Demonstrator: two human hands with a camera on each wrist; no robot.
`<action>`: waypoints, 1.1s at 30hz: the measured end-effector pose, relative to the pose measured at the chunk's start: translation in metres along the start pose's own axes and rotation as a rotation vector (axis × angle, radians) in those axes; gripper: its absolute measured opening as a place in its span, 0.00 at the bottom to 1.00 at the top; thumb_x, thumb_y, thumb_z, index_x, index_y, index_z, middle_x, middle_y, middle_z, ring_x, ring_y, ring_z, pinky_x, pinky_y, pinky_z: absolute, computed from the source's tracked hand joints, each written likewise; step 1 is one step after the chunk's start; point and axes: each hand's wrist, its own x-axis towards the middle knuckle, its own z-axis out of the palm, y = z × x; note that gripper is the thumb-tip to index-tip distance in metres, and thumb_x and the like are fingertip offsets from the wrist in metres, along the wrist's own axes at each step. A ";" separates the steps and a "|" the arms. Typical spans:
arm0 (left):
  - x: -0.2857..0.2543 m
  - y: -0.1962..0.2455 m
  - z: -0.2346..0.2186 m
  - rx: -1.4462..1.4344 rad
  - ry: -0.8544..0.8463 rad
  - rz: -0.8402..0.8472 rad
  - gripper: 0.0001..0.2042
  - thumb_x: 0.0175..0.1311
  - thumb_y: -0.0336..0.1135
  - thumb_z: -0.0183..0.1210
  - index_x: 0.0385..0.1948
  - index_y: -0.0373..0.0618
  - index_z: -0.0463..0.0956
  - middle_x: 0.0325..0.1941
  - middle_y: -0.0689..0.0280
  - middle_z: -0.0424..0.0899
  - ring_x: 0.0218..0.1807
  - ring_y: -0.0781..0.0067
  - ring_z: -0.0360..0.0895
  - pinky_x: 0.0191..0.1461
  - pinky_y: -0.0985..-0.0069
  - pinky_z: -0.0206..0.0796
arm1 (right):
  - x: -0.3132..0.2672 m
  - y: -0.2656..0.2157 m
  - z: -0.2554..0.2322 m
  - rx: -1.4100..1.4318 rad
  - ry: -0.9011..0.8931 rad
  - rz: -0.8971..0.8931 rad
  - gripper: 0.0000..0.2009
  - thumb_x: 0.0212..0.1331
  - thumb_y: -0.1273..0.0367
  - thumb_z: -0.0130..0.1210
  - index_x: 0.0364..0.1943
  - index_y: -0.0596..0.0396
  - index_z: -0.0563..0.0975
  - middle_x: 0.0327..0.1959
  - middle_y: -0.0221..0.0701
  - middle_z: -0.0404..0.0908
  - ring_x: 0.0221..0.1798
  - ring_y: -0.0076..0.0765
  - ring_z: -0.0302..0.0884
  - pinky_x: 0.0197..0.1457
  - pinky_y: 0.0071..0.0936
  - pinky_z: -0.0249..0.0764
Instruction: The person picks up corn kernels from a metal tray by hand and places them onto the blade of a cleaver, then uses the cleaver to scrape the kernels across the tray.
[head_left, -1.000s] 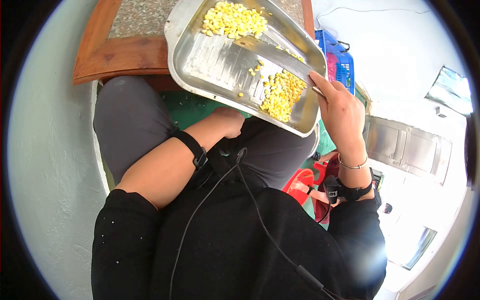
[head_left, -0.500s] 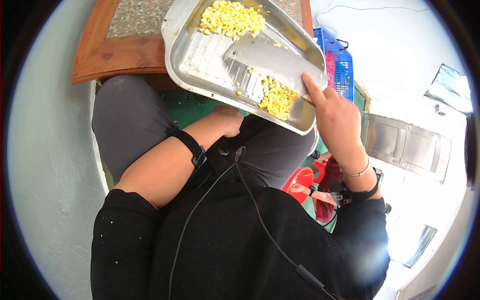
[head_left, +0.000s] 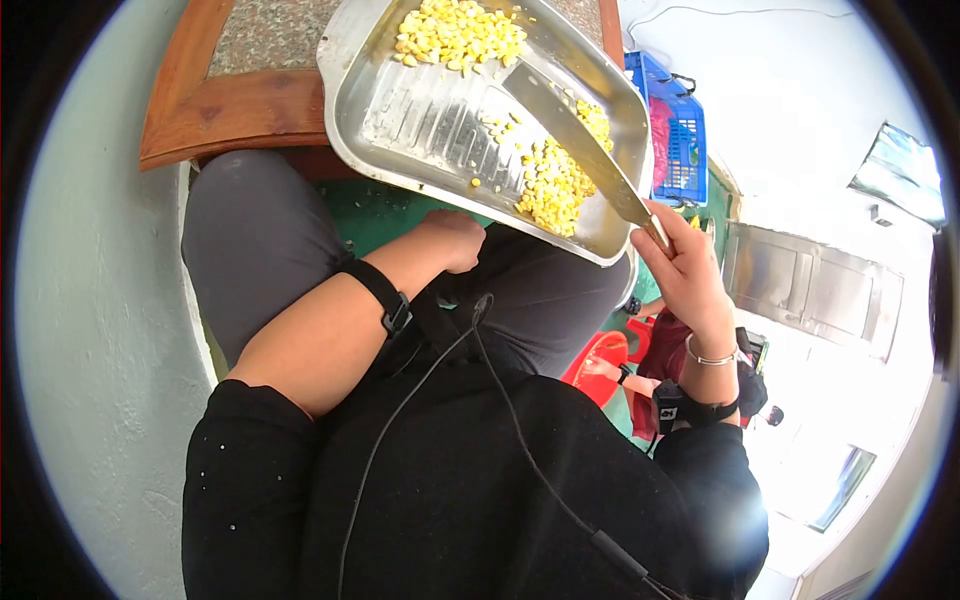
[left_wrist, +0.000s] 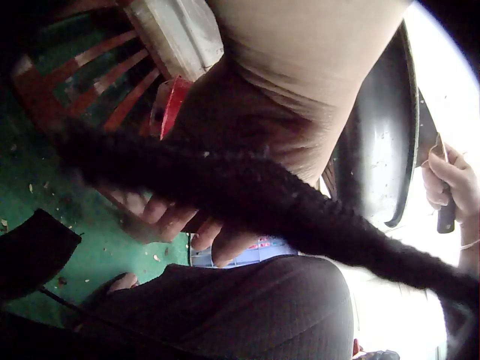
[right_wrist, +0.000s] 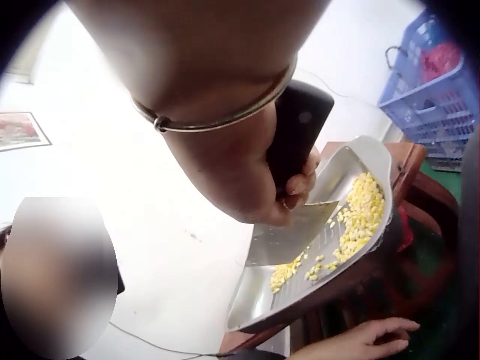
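My right hand grips the dark handle of a broad-bladed kitchen knife. The blade slants over a metal tray with a ribbed floor, beside a pile of yellow corn kernels. Another heap of kernels lies at the tray's far end, with a few loose ones between. Below the tray's near edge, my left hand hangs over my lap and holds nothing. Its fingers droop loosely in the left wrist view, and the right wrist view shows them relaxed.
The tray rests on a wood-edged table with a speckled stone top. A blue plastic basket stands beyond its right side. Down to the right, another person's hands are at a red basin. A cable runs down my front.
The knife blade turned flat over the lower kernels, then tipped up again at a steeper slant. My right hand has dropped closer to me. The left hand stays put.
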 end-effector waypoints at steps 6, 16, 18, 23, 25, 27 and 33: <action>0.004 -0.006 0.008 -0.010 0.017 0.023 0.15 0.57 0.39 0.58 0.45 0.44 0.81 0.50 0.59 0.82 0.53 0.58 0.79 0.53 0.64 0.72 | 0.006 0.006 0.026 0.097 0.009 -0.088 0.13 0.63 0.69 0.56 0.48 0.62 0.75 0.19 0.26 0.66 0.23 0.19 0.59 0.27 0.23 0.61; -0.006 0.000 -0.008 -0.055 -0.042 -0.030 0.16 0.57 0.38 0.58 0.45 0.43 0.81 0.52 0.59 0.81 0.54 0.58 0.78 0.55 0.63 0.71 | 0.021 0.015 0.043 0.022 0.022 -0.058 0.14 0.61 0.66 0.57 0.48 0.58 0.76 0.21 0.42 0.77 0.22 0.42 0.76 0.30 0.32 0.70; -0.009 0.003 -0.014 -0.052 -0.061 -0.031 0.16 0.57 0.38 0.58 0.45 0.43 0.81 0.53 0.59 0.81 0.55 0.57 0.78 0.55 0.63 0.71 | 0.022 0.018 0.046 0.006 0.040 -0.059 0.15 0.60 0.65 0.57 0.48 0.56 0.76 0.21 0.41 0.78 0.24 0.46 0.78 0.30 0.33 0.71; -0.013 0.006 -0.018 -0.038 -0.055 -0.032 0.17 0.57 0.37 0.58 0.47 0.42 0.80 0.54 0.57 0.80 0.55 0.56 0.77 0.57 0.62 0.70 | 0.022 0.023 0.049 0.001 0.046 -0.064 0.14 0.60 0.65 0.57 0.49 0.54 0.76 0.22 0.41 0.78 0.25 0.47 0.79 0.31 0.33 0.72; -0.014 0.007 -0.020 -0.041 -0.062 -0.038 0.17 0.56 0.36 0.57 0.46 0.41 0.80 0.54 0.57 0.80 0.56 0.55 0.77 0.57 0.62 0.70 | 0.022 0.024 0.050 0.002 0.052 -0.072 0.14 0.60 0.65 0.57 0.49 0.54 0.77 0.22 0.40 0.78 0.26 0.47 0.80 0.31 0.33 0.72; -0.014 0.007 -0.020 -0.044 -0.067 -0.046 0.17 0.56 0.36 0.57 0.46 0.41 0.80 0.55 0.57 0.79 0.56 0.55 0.76 0.57 0.62 0.70 | 0.023 0.024 0.050 -0.004 0.045 -0.065 0.14 0.60 0.64 0.57 0.49 0.54 0.76 0.22 0.41 0.79 0.27 0.47 0.80 0.32 0.33 0.72; -0.012 0.003 -0.013 -0.063 -0.063 -0.046 0.18 0.55 0.34 0.57 0.48 0.40 0.79 0.57 0.56 0.78 0.58 0.55 0.75 0.58 0.63 0.69 | 0.025 0.016 0.046 0.000 -0.017 -0.010 0.14 0.61 0.64 0.55 0.49 0.55 0.76 0.24 0.42 0.80 0.30 0.50 0.80 0.34 0.35 0.73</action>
